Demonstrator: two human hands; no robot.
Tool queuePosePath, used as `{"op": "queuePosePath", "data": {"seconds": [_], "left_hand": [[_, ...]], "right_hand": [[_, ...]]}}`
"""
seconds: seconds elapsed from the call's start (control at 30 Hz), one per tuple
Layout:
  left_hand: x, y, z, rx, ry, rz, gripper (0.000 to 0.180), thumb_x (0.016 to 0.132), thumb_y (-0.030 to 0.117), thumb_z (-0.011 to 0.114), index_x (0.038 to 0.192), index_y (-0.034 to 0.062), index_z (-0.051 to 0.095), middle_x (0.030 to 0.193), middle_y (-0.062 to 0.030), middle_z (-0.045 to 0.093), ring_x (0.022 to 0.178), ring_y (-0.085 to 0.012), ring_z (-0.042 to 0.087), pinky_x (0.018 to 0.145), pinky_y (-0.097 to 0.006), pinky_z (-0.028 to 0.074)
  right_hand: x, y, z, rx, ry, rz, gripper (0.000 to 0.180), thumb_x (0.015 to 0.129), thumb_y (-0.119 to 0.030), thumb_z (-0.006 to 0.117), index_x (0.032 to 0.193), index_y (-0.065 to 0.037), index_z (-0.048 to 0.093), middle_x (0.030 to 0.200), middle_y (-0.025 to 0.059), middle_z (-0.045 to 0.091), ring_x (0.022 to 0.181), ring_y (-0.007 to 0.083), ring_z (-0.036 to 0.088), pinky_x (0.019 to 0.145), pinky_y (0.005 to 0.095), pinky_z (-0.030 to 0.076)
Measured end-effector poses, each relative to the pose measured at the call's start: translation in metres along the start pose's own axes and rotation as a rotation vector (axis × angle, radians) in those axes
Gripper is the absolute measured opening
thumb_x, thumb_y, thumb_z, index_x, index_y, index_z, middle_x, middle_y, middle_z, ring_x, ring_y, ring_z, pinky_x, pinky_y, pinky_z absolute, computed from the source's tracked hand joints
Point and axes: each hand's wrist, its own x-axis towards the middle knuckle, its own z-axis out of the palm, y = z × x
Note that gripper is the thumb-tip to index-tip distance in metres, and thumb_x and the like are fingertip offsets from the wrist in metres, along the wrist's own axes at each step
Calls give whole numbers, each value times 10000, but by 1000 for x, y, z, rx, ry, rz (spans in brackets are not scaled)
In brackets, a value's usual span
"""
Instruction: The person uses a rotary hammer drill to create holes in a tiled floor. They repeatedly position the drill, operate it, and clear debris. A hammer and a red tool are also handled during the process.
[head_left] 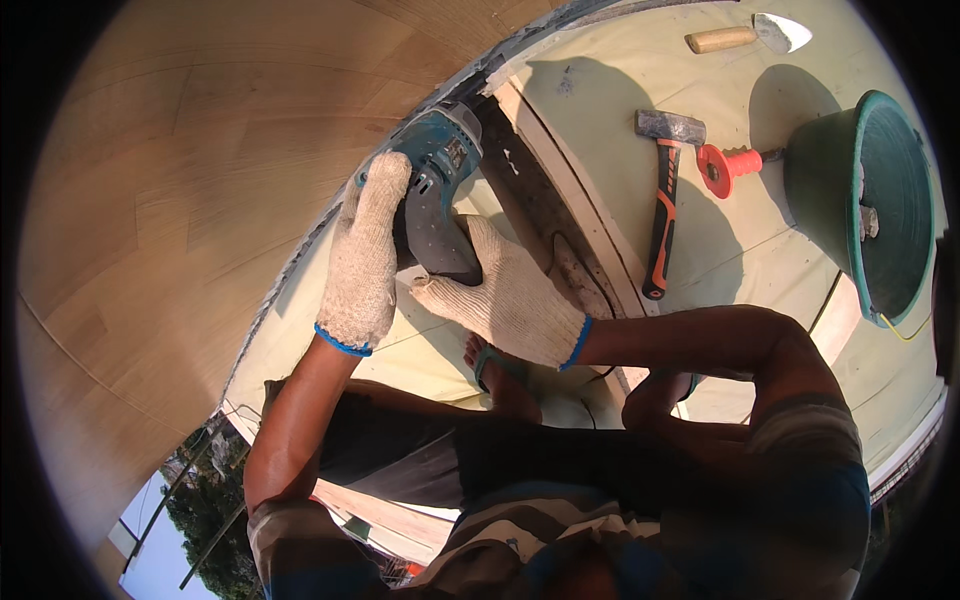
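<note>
A teal-and-black power tool [440,165] with a curved black handle is held against the foot of the wood-patterned wall, its front end near the wall's lower edge. My left hand [365,255], in a white knit glove with a blue cuff, is closed over the tool's body from the left side. My right hand [515,290], gloved the same way, wraps round the lower part of the black handle. Most of the fingers of both hands are hidden behind the tool. Its working tip does not show. To the right lies a club hammer [664,215] with a black-and-orange handle.
A red-gripped tool [730,168] lies between the hammer and a tilted green bucket [825,175]. A wooden-handled trowel [750,36] lies at the far right. Beside the power tool runs a wooden board [570,180] with a dark gap and a black cord [575,240]. My sandalled feet are below.
</note>
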Motion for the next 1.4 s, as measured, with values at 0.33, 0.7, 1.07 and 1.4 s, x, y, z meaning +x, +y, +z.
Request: {"op": "queuePosePath", "data": {"seconds": [0.33,0.7,1.07,1.4], "left_hand": [[73,-24,-46,-390,-174,-331,651,1166,624,456,1471,78,635,1377,-127,726,1205,-302,723,998,-475,640],[89,-94,19,-1118,-353,-313,1013,1022,910,371,1431,23,643,1239,-317,739,1002,-487,749,854,-565,651],[133,-104,41,-1482,-153,-255,677,1134,604,294,1139,82,724,1020,-148,756,849,-301,713,774,-445,620],[112,-125,30,-1414,-381,-33,682,1119,609,296,1229,77,709,1100,-169,757,973,-327,733,870,-497,640]], "right_hand": [[-3,-18,8,95,-31,78,731,982,-420,842,1471,31,539,1253,232,694,1149,296,712,964,423,556],[-2,-66,8,-253,21,364,1018,951,-581,780,1691,-16,370,1470,288,678,1394,423,662,1169,437,500],[-1,-43,41,-208,189,232,706,1012,-486,763,1498,8,626,1280,199,783,1154,250,747,1010,362,562],[-8,-60,19,-489,129,119,858,1018,-564,707,1555,84,538,1165,306,785,1101,377,788,981,430,582]]}}
